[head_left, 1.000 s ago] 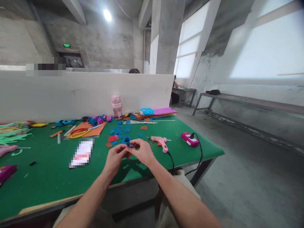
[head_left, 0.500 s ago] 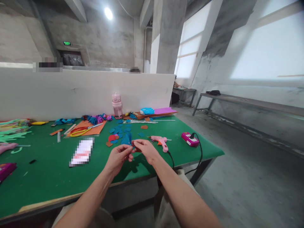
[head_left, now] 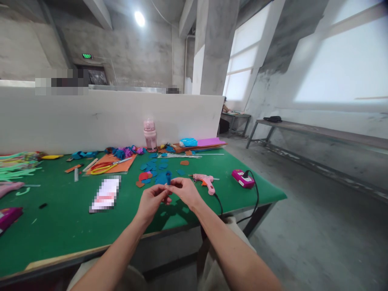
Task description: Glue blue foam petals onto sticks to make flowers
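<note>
1. Blue rolled piece (head_left: 168, 176) is standing roughly upright at the fingertips of both hands, above the green table (head_left: 127, 226) near its front edge.
2. Left hand (head_left: 153, 201) is pinching near the bottom of the roll, its thumb and forefinger drawn together.
3. Right hand (head_left: 184, 191) is meeting it there, fingertips closing on the same low part; the two hands are touching or nearly so, and the exact contact is too small to tell.
4. Flat blue pieces (head_left: 149, 165) are lying scattered just beyond the hands, with a red piece (head_left: 142, 176) and a brown piece (head_left: 140, 184) resting to their left.
5. Pink glue gun (head_left: 202, 178) is lying near the right hand, its tip pointing left and its black cord running toward the front edge.
6. Magenta power block (head_left: 243, 179) is sitting farther right, with a black plug in its top.
7. Yellow-and-red-handled scissors (head_left: 104, 168) are resting partly on an orange sheet (head_left: 125, 165), left of the blue scraps.
8. Pink bottle (head_left: 150, 136) is standing at the back, just before a white partition (head_left: 121, 117).
</note>
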A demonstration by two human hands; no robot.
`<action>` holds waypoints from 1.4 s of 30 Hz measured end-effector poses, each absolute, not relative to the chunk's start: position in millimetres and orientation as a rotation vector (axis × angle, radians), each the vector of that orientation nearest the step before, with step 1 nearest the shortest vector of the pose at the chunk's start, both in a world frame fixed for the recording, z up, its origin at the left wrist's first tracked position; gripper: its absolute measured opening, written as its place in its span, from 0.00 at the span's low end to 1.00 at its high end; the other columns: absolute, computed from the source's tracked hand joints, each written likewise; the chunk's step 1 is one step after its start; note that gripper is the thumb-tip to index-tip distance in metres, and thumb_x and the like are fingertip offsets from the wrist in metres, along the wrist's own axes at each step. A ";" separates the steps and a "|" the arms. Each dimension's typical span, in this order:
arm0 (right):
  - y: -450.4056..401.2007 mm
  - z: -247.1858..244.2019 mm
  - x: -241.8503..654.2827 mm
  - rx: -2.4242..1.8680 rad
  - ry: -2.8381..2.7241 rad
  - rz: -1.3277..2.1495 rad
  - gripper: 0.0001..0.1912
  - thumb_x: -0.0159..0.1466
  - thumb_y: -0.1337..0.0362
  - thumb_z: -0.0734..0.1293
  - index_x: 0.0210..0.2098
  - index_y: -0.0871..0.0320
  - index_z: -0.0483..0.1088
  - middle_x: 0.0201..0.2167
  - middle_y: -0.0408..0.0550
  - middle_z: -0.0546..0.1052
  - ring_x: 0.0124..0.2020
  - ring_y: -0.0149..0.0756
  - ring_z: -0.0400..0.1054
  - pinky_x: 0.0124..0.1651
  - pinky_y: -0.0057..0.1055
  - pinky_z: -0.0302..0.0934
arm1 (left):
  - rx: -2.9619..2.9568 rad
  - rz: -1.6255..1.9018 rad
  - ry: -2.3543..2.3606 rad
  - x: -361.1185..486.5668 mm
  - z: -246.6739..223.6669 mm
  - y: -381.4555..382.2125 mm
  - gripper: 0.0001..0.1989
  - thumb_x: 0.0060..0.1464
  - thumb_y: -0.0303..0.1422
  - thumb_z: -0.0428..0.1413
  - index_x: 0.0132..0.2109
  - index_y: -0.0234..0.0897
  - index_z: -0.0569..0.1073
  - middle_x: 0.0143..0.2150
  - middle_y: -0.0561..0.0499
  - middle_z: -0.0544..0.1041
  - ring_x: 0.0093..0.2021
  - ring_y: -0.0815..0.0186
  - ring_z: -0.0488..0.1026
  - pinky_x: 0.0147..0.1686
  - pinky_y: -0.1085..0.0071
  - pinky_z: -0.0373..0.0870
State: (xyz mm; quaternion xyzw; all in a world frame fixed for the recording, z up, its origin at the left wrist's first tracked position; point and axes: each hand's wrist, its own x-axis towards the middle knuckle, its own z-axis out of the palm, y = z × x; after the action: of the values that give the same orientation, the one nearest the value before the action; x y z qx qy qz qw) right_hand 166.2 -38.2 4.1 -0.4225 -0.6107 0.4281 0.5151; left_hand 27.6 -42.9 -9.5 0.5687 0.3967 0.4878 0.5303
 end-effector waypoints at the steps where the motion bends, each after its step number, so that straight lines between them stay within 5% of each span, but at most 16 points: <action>1: -38.0 3.7 166.2 -1.026 -1.478 0.984 0.11 0.50 0.57 0.68 0.27 0.60 0.72 0.23 0.44 0.74 0.26 0.32 0.67 0.31 0.27 0.60 | 1.381 1.183 0.959 27.8 -9.0 -43.1 0.12 0.44 0.39 0.59 0.31 0.33 0.73 0.19 0.53 0.74 0.20 0.70 0.69 0.24 0.74 0.66; 11: -44.6 5.2 164.6 -0.965 -1.631 0.541 0.05 0.54 0.62 0.66 0.24 0.57 0.71 0.24 0.43 0.71 0.27 0.31 0.65 0.33 0.26 0.59 | 1.549 1.352 0.986 26.0 -3.8 -45.4 0.07 0.45 0.35 0.58 0.27 0.35 0.73 0.20 0.54 0.73 0.23 0.69 0.69 0.27 0.75 0.66; 18: -40.7 2.6 167.3 -0.921 -1.373 1.138 0.12 0.49 0.59 0.71 0.29 0.60 0.72 0.23 0.41 0.71 0.26 0.29 0.64 0.33 0.27 0.58 | 1.364 1.180 0.867 24.8 -4.8 -45.3 0.09 0.45 0.36 0.59 0.30 0.33 0.73 0.20 0.53 0.73 0.19 0.71 0.68 0.23 0.75 0.65; 23: -38.7 4.7 174.7 -0.737 -1.145 1.598 0.19 0.53 0.50 0.67 0.31 0.62 0.72 0.22 0.42 0.70 0.24 0.25 0.61 0.34 0.27 0.56 | 1.115 1.061 0.698 23.2 -4.9 -43.8 0.09 0.45 0.34 0.59 0.29 0.32 0.71 0.26 0.52 0.75 0.18 0.75 0.67 0.18 0.78 0.64; 42: -42.3 7.0 171.5 -0.768 -1.370 1.431 0.12 0.52 0.57 0.69 0.26 0.63 0.70 0.18 0.39 0.68 0.22 0.26 0.60 0.30 0.26 0.55 | 1.203 1.117 0.724 28.5 -11.2 -45.2 0.08 0.45 0.32 0.60 0.33 0.31 0.73 0.27 0.50 0.75 0.21 0.73 0.69 0.22 0.76 0.66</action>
State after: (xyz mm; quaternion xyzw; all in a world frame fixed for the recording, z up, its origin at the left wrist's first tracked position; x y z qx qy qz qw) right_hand 171.5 -42.3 7.0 -0.3159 -0.5632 0.5881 0.4869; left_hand 28.5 -45.2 -11.2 0.5240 0.3153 0.4865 0.6240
